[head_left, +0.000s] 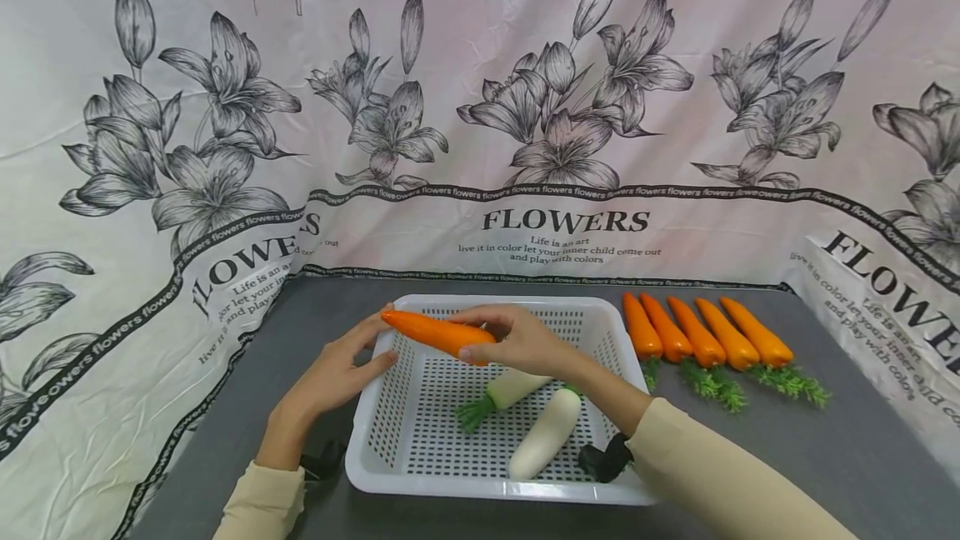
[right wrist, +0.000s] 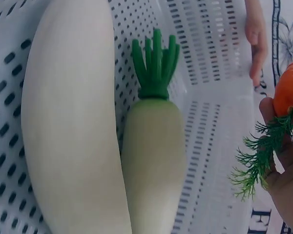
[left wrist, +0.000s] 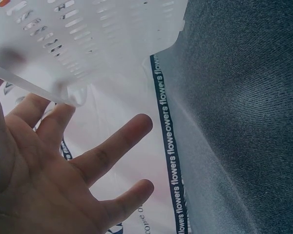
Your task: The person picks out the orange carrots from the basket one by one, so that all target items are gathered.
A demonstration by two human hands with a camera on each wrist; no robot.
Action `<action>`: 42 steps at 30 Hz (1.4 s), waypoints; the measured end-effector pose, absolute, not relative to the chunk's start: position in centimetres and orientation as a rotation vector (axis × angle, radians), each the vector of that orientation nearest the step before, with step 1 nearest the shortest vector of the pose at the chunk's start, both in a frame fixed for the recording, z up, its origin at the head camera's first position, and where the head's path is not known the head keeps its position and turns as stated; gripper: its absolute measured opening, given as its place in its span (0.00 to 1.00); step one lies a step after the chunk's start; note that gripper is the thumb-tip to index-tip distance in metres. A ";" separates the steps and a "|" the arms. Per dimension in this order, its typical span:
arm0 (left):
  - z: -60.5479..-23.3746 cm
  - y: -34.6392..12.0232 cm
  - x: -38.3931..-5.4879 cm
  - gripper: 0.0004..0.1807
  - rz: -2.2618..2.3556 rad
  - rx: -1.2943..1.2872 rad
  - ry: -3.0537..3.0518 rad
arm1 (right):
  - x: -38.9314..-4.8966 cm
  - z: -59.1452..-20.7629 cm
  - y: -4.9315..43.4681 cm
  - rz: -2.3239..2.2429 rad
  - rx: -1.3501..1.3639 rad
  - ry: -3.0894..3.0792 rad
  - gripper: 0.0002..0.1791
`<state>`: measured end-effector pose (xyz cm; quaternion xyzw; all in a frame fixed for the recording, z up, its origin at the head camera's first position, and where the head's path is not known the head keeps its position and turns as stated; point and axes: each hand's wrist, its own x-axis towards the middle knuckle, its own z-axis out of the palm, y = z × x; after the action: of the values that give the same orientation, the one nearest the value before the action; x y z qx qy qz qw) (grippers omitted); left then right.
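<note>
My right hand (head_left: 517,338) holds an orange carrot (head_left: 431,332) above the white plastic basket (head_left: 495,487), its narrow tip pointing left. In the right wrist view, green leaves (right wrist: 256,161) hang from the thick end of the carrot. My left hand (head_left: 345,365) is at the basket's left rim. The left wrist view shows its fingers spread, with two fingertips passing behind the rim (left wrist: 39,90) and two sticking out straight. Inside the basket lie a pale radish with a green top (head_left: 517,390) and a larger white radish (head_left: 546,433).
Several carrots with leafy tops (head_left: 705,332) lie in a row right of the basket on the dark grey tabletop (head_left: 750,457). A flower-printed cloth (head_left: 420,232) hangs behind and along both sides. Black wrist-worn devices (head_left: 606,458) sit near the basket's front.
</note>
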<state>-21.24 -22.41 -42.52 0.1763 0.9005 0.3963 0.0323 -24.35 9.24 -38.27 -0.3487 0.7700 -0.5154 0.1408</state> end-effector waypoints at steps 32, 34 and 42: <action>-42.8 -22.3 -21.3 0.30 1.229 0.642 2.797 | -25.2 -34.3 25.6 -1.566 -0.473 2.706 0.30; -42.8 -22.3 -21.4 0.30 1.221 0.643 2.804 | -25.0 -34.5 27.2 -1.565 -0.419 2.750 0.30; -42.7 -22.3 -21.2 0.30 1.256 0.642 2.774 | -24.3 -36.0 33.7 -1.476 -0.137 2.942 0.35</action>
<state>-21.17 -22.29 -42.74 0.2063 0.8913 0.4035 0.0149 -24.31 33.66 -35.95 -0.0415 0.8904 -0.4468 -0.0763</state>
